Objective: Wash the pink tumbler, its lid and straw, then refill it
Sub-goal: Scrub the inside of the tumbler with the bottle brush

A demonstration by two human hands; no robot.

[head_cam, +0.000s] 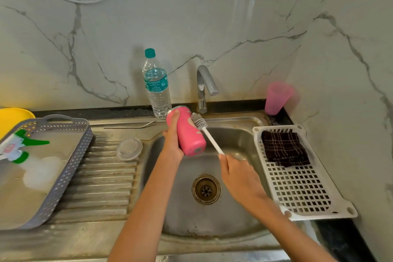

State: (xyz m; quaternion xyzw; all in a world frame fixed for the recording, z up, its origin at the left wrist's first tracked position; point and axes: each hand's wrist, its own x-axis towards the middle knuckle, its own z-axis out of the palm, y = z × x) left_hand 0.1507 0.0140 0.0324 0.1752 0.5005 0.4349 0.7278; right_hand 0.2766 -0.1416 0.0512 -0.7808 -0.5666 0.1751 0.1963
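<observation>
My left hand (173,138) grips the pink tumbler (189,134), tilted over the steel sink (185,204) with its base toward me and its mouth toward the tap. In my right hand (238,173) is a white-handled bottle brush (207,133); its grey bristle head rests against the tumbler's outer side. The clear round lid (129,148) lies on the ribbed drainboard to the left. A metal straw (129,126) lies along the back ledge of the drainboard. A water bottle (157,85) with a teal cap stands behind the tumbler.
The tap (204,87) stands behind the sink; no water runs from it. A pink cup (277,98) is at the back right. A white rack (297,183) holding a dark cloth (285,148) sits right of the sink. A grey basket (63,168) with a spray bottle (19,149) lies left.
</observation>
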